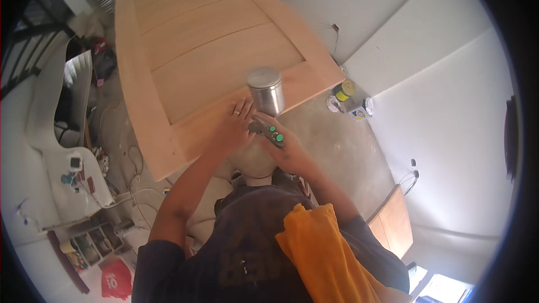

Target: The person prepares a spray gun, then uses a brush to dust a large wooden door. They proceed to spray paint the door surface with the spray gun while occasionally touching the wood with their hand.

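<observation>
My right hand (289, 148) is wrapped round a spray gun (263, 128) with green knobs at its back. On top of the gun sits a silver metal cup (266, 91) with a lid. My left hand (240, 116), a ring on one finger, lies beside the cup with its fingers stretched out over the near edge of a wooden panelled door (219, 39). Whether that hand touches the wood or the gun, I cannot tell. The door lies flat in front of me, and the cup hides part of its near rail.
On the floor by the right wall stand a yellow-green can (344, 90) and a small box (359, 112). Cables (135, 174) trail across the floor at the left, near a compartmented tray (92, 247) and a red bag (117, 279). A wooden board (393, 221) leans at the lower right.
</observation>
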Tool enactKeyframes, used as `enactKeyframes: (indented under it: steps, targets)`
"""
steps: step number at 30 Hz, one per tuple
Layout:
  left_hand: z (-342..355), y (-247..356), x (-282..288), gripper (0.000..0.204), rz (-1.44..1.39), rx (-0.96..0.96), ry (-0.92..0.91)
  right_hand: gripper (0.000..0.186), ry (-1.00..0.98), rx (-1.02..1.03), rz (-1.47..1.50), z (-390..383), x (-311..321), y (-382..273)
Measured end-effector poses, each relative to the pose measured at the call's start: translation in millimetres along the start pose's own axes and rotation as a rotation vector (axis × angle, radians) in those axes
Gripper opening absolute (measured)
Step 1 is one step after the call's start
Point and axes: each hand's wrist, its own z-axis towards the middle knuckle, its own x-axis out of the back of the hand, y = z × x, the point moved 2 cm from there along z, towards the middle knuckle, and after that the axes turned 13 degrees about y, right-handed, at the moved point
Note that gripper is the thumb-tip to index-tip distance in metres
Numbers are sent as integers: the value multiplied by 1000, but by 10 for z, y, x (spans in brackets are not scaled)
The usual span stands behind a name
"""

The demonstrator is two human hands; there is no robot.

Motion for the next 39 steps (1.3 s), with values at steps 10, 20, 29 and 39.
enactKeyframes:
  steps: [10,20,29,39]
  targets:
    - [1492,685,-902,75,-20,-119,63,56,495,-197,-40,19,1164,233]
    - [2825,948,-1547,71,-99,-171,36,56,602,-235,-110,630,2064,718]
    - [3892,-101,-2347,58,104,101,-67,61,544,-111,-111,1060,2387,1272]
    - [2997,-161,-2066,57,-8,-347,49,73,384,-105,-94,1151,2003,1064]
